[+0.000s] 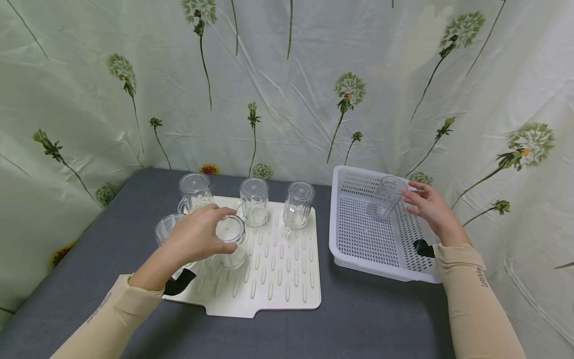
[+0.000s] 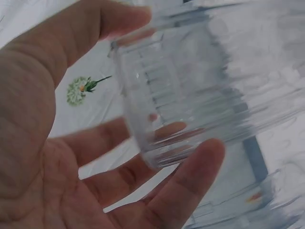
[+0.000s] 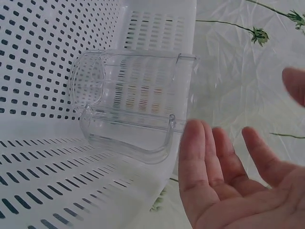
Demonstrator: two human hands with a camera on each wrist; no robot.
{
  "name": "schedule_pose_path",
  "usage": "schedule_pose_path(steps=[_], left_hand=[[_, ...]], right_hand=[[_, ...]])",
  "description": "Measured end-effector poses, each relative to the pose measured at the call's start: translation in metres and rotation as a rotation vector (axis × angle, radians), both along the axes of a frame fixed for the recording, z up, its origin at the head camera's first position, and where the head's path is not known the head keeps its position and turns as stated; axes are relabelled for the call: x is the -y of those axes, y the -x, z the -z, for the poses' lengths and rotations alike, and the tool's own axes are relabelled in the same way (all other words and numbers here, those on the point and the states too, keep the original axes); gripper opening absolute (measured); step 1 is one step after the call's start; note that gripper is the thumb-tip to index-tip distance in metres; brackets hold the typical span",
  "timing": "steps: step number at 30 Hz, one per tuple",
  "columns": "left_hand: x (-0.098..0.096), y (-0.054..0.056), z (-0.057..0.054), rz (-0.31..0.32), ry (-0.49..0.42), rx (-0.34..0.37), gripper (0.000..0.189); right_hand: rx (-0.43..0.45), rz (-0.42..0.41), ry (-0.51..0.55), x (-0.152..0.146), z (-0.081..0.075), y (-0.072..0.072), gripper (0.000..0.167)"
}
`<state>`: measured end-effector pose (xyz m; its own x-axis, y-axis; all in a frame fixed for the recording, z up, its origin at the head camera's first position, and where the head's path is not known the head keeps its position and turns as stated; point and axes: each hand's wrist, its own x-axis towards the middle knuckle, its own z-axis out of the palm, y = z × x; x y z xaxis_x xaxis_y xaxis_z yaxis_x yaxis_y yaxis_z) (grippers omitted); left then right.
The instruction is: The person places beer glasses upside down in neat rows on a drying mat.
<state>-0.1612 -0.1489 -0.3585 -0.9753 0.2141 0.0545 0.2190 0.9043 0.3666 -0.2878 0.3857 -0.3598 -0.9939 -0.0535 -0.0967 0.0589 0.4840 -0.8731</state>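
In the head view my left hand (image 1: 197, 232) grips an upside-down clear glass mug (image 1: 230, 244) by its base end, over the white ridged drying tray (image 1: 278, 279). The left wrist view shows the thumb on one side of the glass and fingertips (image 2: 209, 155) on the other. On the right, my right hand (image 1: 432, 209) is beside another clear mug (image 1: 383, 199), which leans in the white perforated basket (image 1: 381, 268). In the right wrist view this mug's handle faces the lower side, and my loosely extended fingers (image 3: 193, 157) are near its rim, with the thumb apart.
Several more upside-down mugs stand on or beside the tray: one at back left (image 1: 195, 188), one at back middle (image 1: 254, 199), one at back right (image 1: 299, 204). Another mug (image 1: 167, 227) is partly behind my left hand. A flower-print cloth (image 1: 287, 99) hangs behind the dark table (image 1: 358, 319).
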Motion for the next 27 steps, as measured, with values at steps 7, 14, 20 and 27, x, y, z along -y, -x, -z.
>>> schedule_pose_path(steps=[7,14,20,27], left_hand=[[-0.002,-0.003,0.010,-0.079,-0.115,-0.024,0.075],[-0.004,-0.008,0.014,-0.117,-0.176,-0.028,0.075],[-0.005,-0.009,0.014,-0.128,-0.179,-0.037,0.076],[-0.010,-0.010,0.014,-0.131,-0.189,-0.024,0.078]], right_hand=[[-0.006,0.062,0.015,-0.002,0.001,0.002,0.078],[0.011,0.081,-0.011,0.000,-0.001,0.001,0.079],[0.009,0.074,-0.021,0.000,-0.001,0.005,0.077],[0.021,0.078,-0.047,0.000,0.001,0.010,0.077]])
